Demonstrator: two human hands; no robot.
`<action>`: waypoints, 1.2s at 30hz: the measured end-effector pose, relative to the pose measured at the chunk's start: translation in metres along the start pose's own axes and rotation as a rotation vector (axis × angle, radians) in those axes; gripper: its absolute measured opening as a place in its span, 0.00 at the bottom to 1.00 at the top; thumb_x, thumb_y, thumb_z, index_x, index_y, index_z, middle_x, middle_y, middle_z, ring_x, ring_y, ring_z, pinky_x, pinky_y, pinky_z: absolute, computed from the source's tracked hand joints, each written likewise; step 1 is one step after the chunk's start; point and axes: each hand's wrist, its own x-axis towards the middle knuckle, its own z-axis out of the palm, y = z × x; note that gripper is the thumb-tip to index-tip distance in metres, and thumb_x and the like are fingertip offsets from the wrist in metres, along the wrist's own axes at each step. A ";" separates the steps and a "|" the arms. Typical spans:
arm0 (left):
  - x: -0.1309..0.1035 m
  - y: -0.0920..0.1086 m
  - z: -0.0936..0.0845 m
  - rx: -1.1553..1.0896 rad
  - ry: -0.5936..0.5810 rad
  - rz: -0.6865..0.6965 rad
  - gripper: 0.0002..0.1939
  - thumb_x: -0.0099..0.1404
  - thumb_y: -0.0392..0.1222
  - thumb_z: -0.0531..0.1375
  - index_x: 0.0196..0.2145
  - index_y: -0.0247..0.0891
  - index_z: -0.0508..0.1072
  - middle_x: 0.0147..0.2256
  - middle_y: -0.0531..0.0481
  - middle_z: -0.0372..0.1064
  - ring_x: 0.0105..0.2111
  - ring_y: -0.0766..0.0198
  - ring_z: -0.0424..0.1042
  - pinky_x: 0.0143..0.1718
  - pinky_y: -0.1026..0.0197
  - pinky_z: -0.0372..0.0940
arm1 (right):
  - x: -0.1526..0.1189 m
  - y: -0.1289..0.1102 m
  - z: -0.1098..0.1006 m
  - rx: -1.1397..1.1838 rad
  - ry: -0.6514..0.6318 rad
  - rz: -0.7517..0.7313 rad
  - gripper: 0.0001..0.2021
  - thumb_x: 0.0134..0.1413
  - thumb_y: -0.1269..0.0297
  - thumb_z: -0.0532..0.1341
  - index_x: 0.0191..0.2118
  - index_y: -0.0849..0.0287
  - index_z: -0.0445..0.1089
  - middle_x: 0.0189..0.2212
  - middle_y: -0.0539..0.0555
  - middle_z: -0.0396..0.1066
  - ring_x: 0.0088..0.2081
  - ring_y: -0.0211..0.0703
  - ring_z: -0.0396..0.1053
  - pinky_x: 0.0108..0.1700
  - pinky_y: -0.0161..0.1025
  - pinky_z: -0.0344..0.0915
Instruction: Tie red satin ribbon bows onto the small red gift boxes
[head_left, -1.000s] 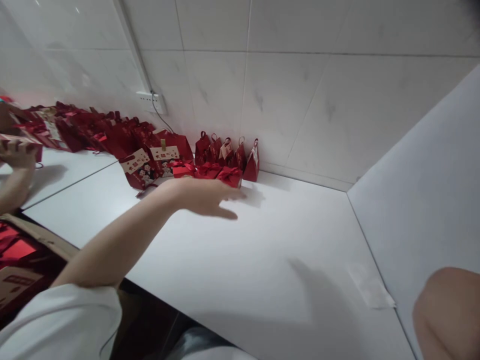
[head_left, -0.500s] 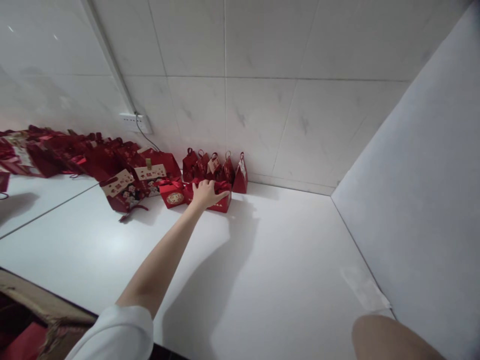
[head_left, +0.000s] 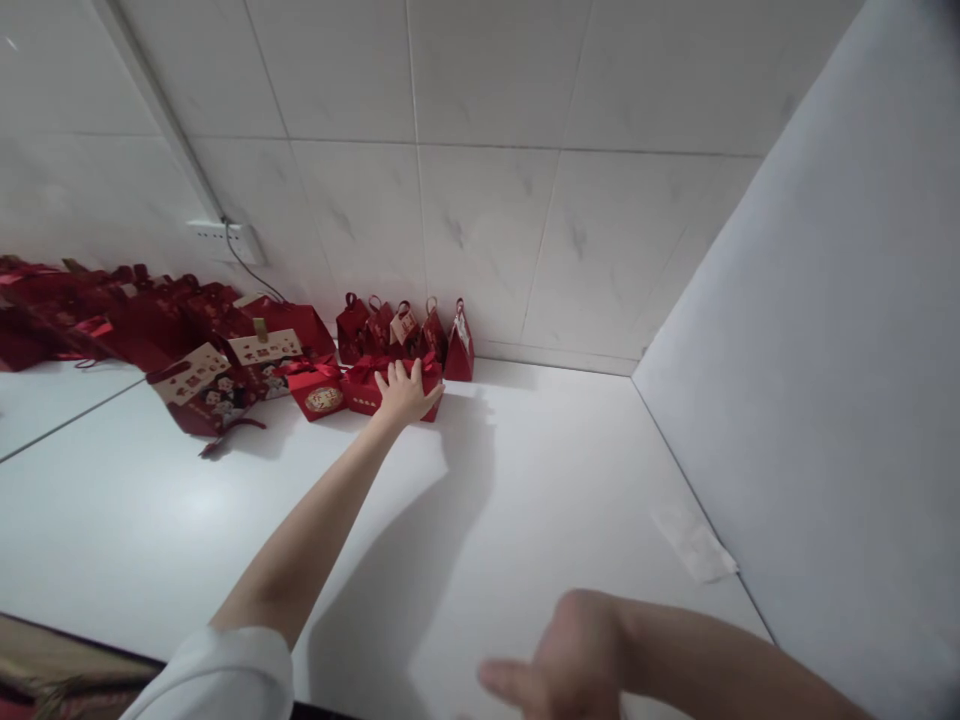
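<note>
My left hand (head_left: 407, 396) lies with its fingers spread against the front and top of a long red gift box (head_left: 363, 397) with a ribbon on top. A smaller red gift box (head_left: 316, 392) with a bow and a gold label stands just left of it. Behind them, several small red peaked boxes with loop handles line the wall, the rightmost peaked box (head_left: 460, 345) being nearest my left fingers. Low in the view, my right hand (head_left: 574, 665) hangs bent at the wrist over the white table. It is blurred, with one finger pointing left, and appears to touch nothing.
Many red gift bags (head_left: 142, 310) crowd the left along the tiled wall. A red bag with a cream top (head_left: 202, 390) leans forward there. A socket strip (head_left: 225, 242) with a cable sits above. A white panel (head_left: 810, 330) bounds the right, with a pale strip (head_left: 697, 548) beside it.
The view has shifted to the right. My left hand's fingers have spread and lifted somewhat on the long box, which stays in place. My right hand has swung into view from the lower right.
</note>
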 end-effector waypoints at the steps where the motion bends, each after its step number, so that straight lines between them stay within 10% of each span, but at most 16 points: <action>1: -0.001 0.001 -0.001 -0.016 -0.002 0.002 0.46 0.65 0.67 0.46 0.69 0.30 0.45 0.68 0.23 0.40 0.68 0.33 0.39 0.63 0.29 0.34 | 0.006 0.007 0.003 -0.028 0.064 -0.143 0.11 0.67 0.57 0.54 0.38 0.41 0.74 0.46 0.39 0.73 0.45 0.33 0.70 0.39 0.27 0.71; 5: -0.008 0.006 -0.009 -0.066 -0.059 0.071 0.47 0.65 0.66 0.46 0.70 0.34 0.37 0.69 0.31 0.39 0.70 0.39 0.32 0.61 0.26 0.23 | 0.020 0.016 0.004 -0.275 0.205 -0.450 0.12 0.61 0.66 0.55 0.30 0.53 0.75 0.38 0.49 0.76 0.42 0.39 0.71 0.36 0.32 0.71; 14: -0.040 -0.005 -0.065 -0.396 -0.541 0.766 0.46 0.58 0.41 0.62 0.69 0.48 0.45 0.70 0.44 0.43 0.68 0.50 0.48 0.66 0.49 0.48 | 0.036 0.026 -0.044 -0.260 0.076 0.011 0.06 0.61 0.69 0.59 0.35 0.61 0.73 0.38 0.55 0.76 0.38 0.42 0.71 0.40 0.41 0.69; 23: -0.076 0.013 -0.080 -0.737 -0.518 0.633 0.24 0.69 0.51 0.56 0.61 0.45 0.63 0.60 0.43 0.63 0.58 0.56 0.66 0.56 0.52 0.64 | 0.012 0.052 -0.111 -0.170 0.016 0.893 0.10 0.68 0.63 0.51 0.42 0.55 0.70 0.39 0.53 0.75 0.39 0.44 0.72 0.41 0.41 0.66; 27: -0.100 0.036 -0.055 -0.779 -0.568 0.652 0.25 0.68 0.54 0.56 0.59 0.46 0.65 0.60 0.44 0.64 0.59 0.55 0.65 0.58 0.51 0.63 | -0.012 0.050 -0.109 -0.058 -0.313 1.305 0.20 0.67 0.53 0.49 0.27 0.55 0.67 0.23 0.52 0.71 0.22 0.41 0.66 0.24 0.39 0.58; 31: -0.115 0.050 -0.027 -0.889 -0.666 0.618 0.26 0.68 0.54 0.56 0.62 0.46 0.62 0.62 0.43 0.61 0.60 0.53 0.64 0.58 0.49 0.64 | -0.025 0.047 -0.088 0.190 -0.634 1.286 0.15 0.56 0.53 0.61 0.23 0.55 0.68 0.21 0.51 0.70 0.22 0.42 0.67 0.22 0.37 0.53; 36: -0.120 0.047 -0.025 -0.874 -0.578 0.593 0.25 0.68 0.52 0.57 0.61 0.47 0.63 0.52 0.44 0.69 0.52 0.54 0.69 0.58 0.46 0.62 | -0.022 0.050 -0.071 0.120 -0.608 1.201 0.03 0.55 0.66 0.61 0.31 0.55 0.70 0.27 0.51 0.74 0.27 0.44 0.71 0.27 0.38 0.57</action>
